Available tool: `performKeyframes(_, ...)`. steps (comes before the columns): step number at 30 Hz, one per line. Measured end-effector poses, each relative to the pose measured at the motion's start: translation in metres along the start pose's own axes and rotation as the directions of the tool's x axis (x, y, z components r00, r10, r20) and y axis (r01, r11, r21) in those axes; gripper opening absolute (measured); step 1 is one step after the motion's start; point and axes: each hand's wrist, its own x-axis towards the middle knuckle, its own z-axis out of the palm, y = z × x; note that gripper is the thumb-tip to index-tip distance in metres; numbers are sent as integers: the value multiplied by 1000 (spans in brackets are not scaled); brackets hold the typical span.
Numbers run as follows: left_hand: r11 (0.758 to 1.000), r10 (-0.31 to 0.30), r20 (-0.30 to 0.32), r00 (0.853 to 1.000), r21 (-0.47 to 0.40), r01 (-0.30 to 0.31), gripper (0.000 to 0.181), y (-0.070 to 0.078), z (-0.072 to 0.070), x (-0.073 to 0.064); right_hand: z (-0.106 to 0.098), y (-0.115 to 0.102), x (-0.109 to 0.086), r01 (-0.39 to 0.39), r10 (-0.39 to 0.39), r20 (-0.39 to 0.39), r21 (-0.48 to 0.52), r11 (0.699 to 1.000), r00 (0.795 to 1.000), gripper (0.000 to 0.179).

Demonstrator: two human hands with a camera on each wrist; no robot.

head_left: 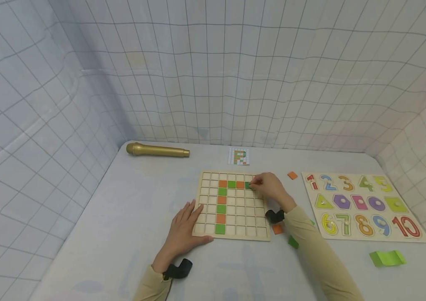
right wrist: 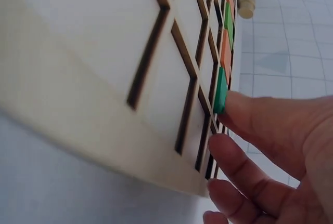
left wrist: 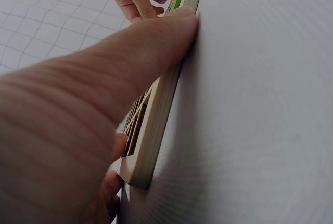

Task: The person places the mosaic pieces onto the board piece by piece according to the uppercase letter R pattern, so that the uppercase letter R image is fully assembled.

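A wooden grid board [head_left: 235, 239] lies flat on the table with square tiles in a column and along an upper row. Orange and light green tiles alternate, like this green tile [head_left: 220, 229] at the column's bottom. At the row's right end, my right hand [head_left: 271, 187] holds a dark green tile [right wrist: 221, 90] with its fingertips. The thumb sits against the tile's edge, and the other fingers curl over the board's right side. My left hand [head_left: 183, 225] rests with spread fingers on the board's lower left corner, thumb along the near edge.
Loose tiles lie right of the board, including an orange tile [head_left: 292, 175] and a green tile [head_left: 293, 241]. Farther right are a number puzzle board [head_left: 311, 200] and a green curved block [head_left: 388, 258]. At the back are a gold microphone [head_left: 158, 150] and a small pattern card [head_left: 238, 156].
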Motion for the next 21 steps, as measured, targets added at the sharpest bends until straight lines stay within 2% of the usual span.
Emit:
performKeyframes(4, 1000, 0, 0, 1000, 1, 0, 95, -1, 1, 0, -4, 2, -6, 84, -85, 38, 24, 996, 996, 17)
performKeyframes(7, 1000, -2, 1, 1000, 10, 2, 95, -2, 2, 0, -7, 6, -13, 156, -157, 24, 28, 987, 987, 20)
performKeyframes(10, 1000, -2, 3, 1000, 16, 2, 95, -3, 3, 1, -8, 11, -22, 187, -186, -63, 14, 982, 981, 19)
performKeyframes(15, 1000, 1, -1, 1000, 8, -1, 95, -2, 2, 0, -13, 17, -43, 183, -174, -220, 21, 983, 960, 17)
performKeyframes(21, 1000, -3, 0, 1000, 11, 3, 96, -3, 2, 0, -20, 26, -69, 182, -170, -318, 8, 983, 933, 17)
